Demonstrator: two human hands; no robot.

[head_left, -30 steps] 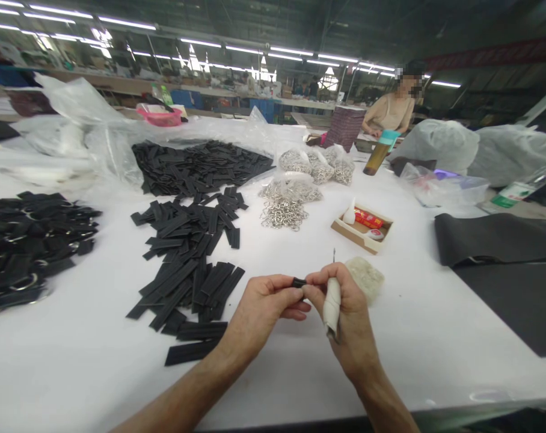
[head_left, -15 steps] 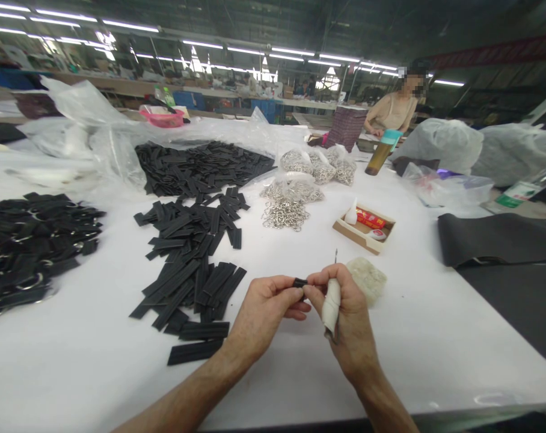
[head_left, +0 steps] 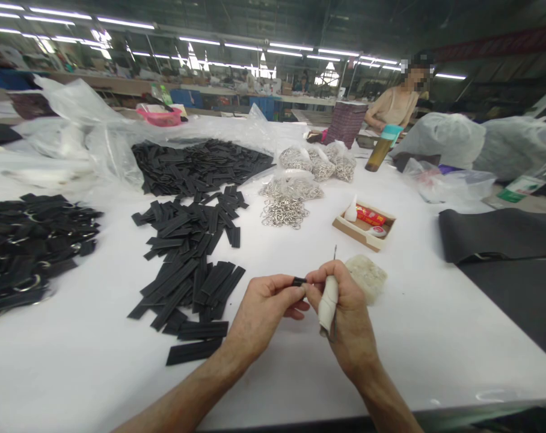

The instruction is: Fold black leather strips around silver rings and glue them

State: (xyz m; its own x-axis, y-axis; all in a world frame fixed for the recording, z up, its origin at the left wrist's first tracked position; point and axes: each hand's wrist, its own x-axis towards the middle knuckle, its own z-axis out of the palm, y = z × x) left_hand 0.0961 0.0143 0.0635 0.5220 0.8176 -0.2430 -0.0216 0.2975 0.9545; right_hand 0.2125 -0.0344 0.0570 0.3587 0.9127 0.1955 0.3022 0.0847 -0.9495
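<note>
Between the fingertips of my left hand point(head_left: 266, 310) is a small folded black strap point(head_left: 299, 281), with most of it hidden by the fingers. My right hand point(head_left: 347, 313) is closed around an awl point(head_left: 328, 307) with a pale wrapped handle, its thin metal tip pointing away from me. The thumb and forefinger of that hand also meet the strap's right end. Left of my hands lies a loose pile of flat black straps point(head_left: 178, 282). Farther ahead is a heap of metal rings point(head_left: 282, 212). A yellowish, waxy-looking block point(head_left: 367, 278) sits just beyond my right hand.
An open small box point(head_left: 365, 225) holds a red packet and white items. Finished-looking straps with rings point(head_left: 33, 258) are heaped at far left. Bags of rings point(head_left: 320, 163), a teal-lidded bottle point(head_left: 383, 148) and black sheet material point(head_left: 503, 240) lie around. A person point(head_left: 394, 105) stands across the table.
Both hands keep their hold on the strap. The awl's handle has tilted slightly, its lower end shifting left. The whole view has shifted a little.
</note>
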